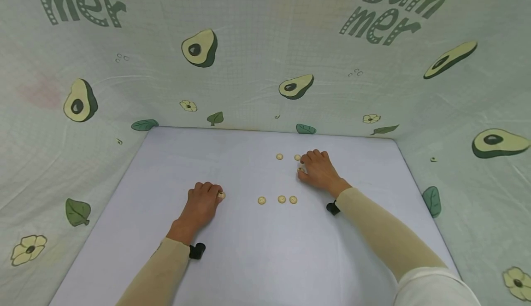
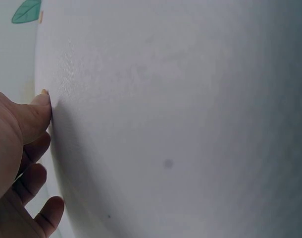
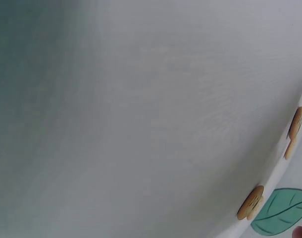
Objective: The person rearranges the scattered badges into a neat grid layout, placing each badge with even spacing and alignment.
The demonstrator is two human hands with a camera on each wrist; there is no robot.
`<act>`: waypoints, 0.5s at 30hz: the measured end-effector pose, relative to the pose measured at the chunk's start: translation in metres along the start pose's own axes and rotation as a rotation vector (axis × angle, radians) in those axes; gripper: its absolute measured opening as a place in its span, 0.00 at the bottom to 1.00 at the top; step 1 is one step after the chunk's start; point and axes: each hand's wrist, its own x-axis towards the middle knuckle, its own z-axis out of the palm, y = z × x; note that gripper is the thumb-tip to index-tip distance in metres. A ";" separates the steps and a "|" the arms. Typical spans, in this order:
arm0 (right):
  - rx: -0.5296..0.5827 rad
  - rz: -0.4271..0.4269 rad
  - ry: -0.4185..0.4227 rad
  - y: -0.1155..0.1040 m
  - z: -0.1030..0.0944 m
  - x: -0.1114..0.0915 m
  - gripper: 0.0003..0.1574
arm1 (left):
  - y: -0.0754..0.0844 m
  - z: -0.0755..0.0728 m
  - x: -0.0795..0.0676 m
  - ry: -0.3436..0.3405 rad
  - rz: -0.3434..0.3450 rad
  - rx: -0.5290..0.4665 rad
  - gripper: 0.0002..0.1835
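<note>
Head view: left hand [image 1: 202, 203] clamped on round beige plastic-looking button [image 1: 221, 195], lower centre-left; right hand [image 1: 320, 169], grip unclear, by second button [image 1: 300, 169]; likely positioning, next needs controlled release.

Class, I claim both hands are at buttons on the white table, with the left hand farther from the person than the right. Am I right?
Not quite: the right hand is the farther one, and the left hand is nearer the person, as the head view shows. Both are at buttons on the white table.
</note>
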 end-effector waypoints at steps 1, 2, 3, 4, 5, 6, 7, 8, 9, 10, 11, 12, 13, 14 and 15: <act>-0.007 0.000 0.006 -0.001 0.000 0.000 0.21 | 0.000 -0.001 0.000 0.002 0.001 0.001 0.09; -0.016 -0.003 0.013 -0.001 -0.001 -0.001 0.21 | 0.000 -0.001 -0.001 0.002 0.001 0.003 0.09; -0.027 -0.006 0.020 -0.002 -0.001 -0.001 0.20 | 0.000 -0.002 -0.001 0.004 0.004 0.005 0.09; -0.037 -0.010 0.026 -0.002 -0.001 -0.002 0.20 | 0.000 -0.002 -0.001 0.003 0.004 0.006 0.10; -0.045 -0.014 0.034 -0.003 -0.001 -0.002 0.20 | -0.001 -0.002 -0.002 0.003 0.005 0.009 0.10; -0.052 -0.019 0.041 -0.003 -0.002 -0.003 0.20 | -0.001 -0.002 -0.002 0.003 0.006 0.011 0.10; -0.056 -0.023 0.050 -0.004 -0.003 -0.003 0.19 | -0.002 -0.001 -0.001 0.003 0.007 0.012 0.10; -0.062 -0.027 0.056 -0.005 -0.003 -0.004 0.19 | -0.003 0.000 -0.001 0.002 0.006 0.012 0.10; -0.066 -0.030 0.059 -0.006 -0.004 -0.005 0.18 | -0.003 0.001 -0.001 0.001 0.006 0.013 0.10; -0.069 -0.033 0.063 -0.008 -0.005 -0.006 0.18 | -0.004 0.002 0.000 0.000 0.005 0.013 0.10; -0.070 -0.037 0.064 -0.010 -0.006 -0.007 0.17 | -0.004 0.002 0.000 -0.001 0.005 0.013 0.10; -0.073 -0.041 0.066 -0.012 -0.006 -0.009 0.17 | -0.004 0.003 0.000 -0.001 0.005 0.014 0.10; -0.073 -0.044 0.067 -0.014 -0.007 -0.011 0.16 | -0.004 0.002 0.000 0.000 0.006 0.013 0.10; -0.072 -0.048 0.065 -0.016 -0.007 -0.013 0.16 | -0.004 0.002 0.000 -0.001 0.008 0.010 0.11; -0.070 -0.055 0.066 -0.018 -0.007 -0.016 0.15 | -0.004 0.002 0.000 -0.003 0.009 0.010 0.11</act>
